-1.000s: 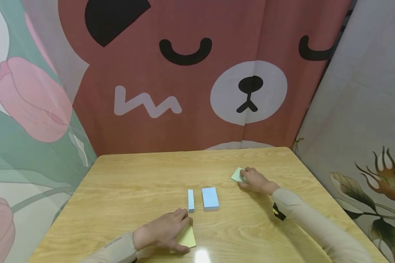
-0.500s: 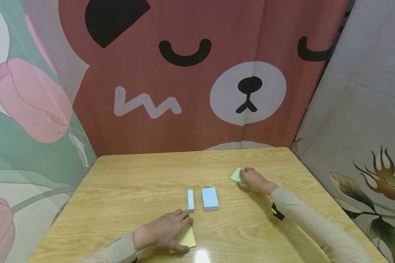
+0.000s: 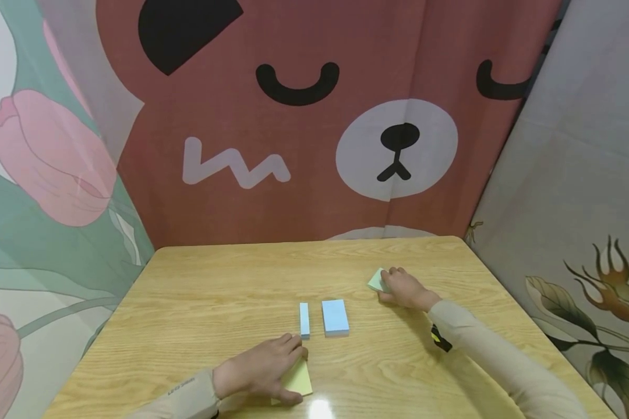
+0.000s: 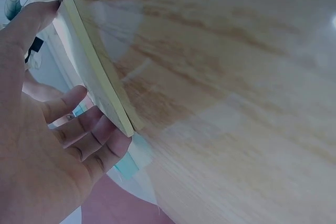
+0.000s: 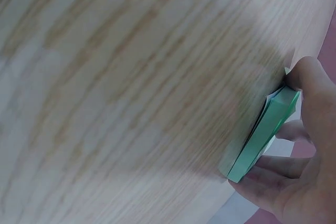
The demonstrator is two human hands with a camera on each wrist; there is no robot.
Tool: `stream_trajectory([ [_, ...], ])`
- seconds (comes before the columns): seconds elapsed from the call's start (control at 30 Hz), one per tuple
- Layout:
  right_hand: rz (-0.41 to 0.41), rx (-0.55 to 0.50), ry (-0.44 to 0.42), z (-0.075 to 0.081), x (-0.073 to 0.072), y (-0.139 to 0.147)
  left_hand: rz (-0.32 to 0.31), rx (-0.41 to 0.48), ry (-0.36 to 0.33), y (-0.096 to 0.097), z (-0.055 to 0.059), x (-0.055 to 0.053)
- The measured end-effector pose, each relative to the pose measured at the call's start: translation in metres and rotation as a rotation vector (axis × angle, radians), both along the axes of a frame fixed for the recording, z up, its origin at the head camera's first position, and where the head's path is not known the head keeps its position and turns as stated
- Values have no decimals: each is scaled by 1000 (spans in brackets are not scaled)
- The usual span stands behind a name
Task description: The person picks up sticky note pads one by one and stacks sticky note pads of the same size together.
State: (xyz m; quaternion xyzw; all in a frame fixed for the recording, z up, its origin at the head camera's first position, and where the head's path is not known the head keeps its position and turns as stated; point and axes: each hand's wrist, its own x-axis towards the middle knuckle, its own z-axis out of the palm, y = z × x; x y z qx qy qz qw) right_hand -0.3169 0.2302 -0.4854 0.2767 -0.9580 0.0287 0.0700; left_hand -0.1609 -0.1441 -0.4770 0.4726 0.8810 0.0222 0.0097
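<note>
My left hand holds a yellow sticky note pad near the front of the table, thumb at one end and fingertips at the other. In the left wrist view the pad's edge spans thumb to fingers, flat against the wood. Farther back on the right, my right hand grips a green sticky note pad. The right wrist view shows this pad's thick side between thumb and fingers, at the tabletop, with a few sheets lifting at one corner. Part of each pad is hidden under its hand.
Between the hands lie a narrow light blue sticky note pad and a wider blue pad, side by side. The wooden table ends at a printed bear curtain. Floral cloths hang left and right.
</note>
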Motion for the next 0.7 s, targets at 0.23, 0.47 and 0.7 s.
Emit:
stream_trajectory([
  [0.23,-51,7,-24,3,-1,2,-10,19,2,0,0,1],
  [0.47,-62,1,3,-1,-4,5,-15,26,26,-1,-2,0],
  [0.7,-64,11,15,-3,-4,6,-3,15,27,-1,-2,1],
])
